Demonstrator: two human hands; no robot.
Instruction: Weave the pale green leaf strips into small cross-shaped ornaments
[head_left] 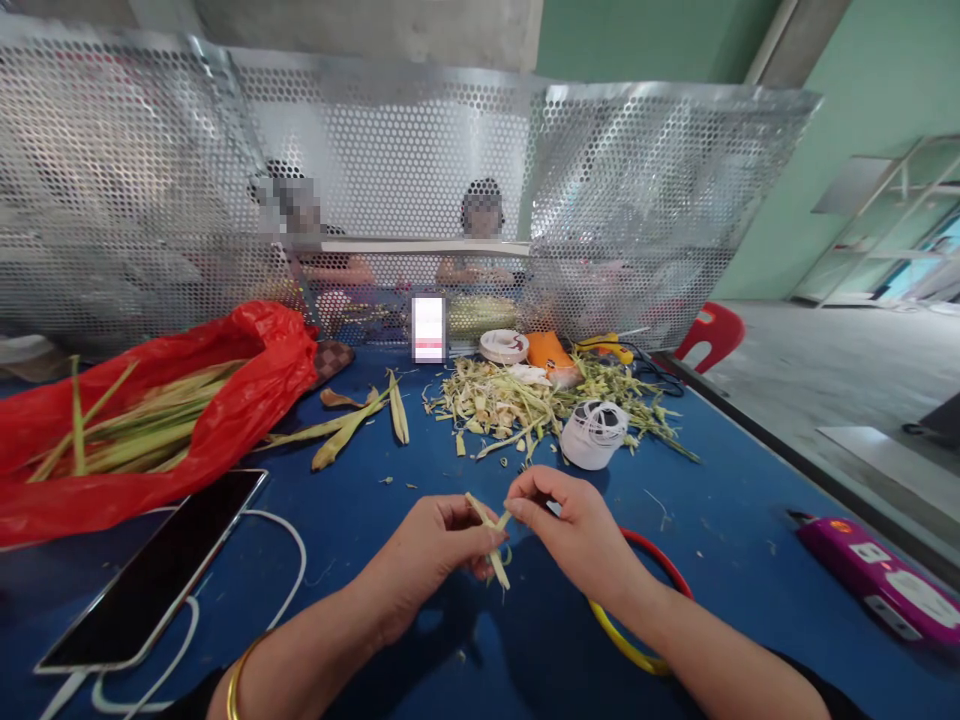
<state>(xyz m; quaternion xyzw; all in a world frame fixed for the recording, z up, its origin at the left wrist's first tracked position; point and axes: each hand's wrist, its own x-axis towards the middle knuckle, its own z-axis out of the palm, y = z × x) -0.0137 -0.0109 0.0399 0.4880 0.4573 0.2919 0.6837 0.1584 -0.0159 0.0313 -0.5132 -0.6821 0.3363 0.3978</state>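
Note:
In the middle of the head view, my left hand [450, 540] is closed, pinching a small bundle of pale dried leaf strips [501, 572] between thumb and fingers. A thin strip crosses the bundle and makes a small loop below it. My right hand [566, 520] is closed on the end of that leaf strip [503, 518], thumb against forefinger. Both hands are just above the blue table, close together. Behind my right forearm lies a red and yellow ring [651, 545], partly hidden. A white spool of cord [595, 436] stands beyond my right hand.
At left lie a red plastic bag [259, 335] of long leaves and a black-screened phone [154, 570] with a white cable. Leaf scraps [495, 405] are heaped at the back. A purple tool [877, 575] rests at right. Behind a perforated metal screen [405, 150] sit other people.

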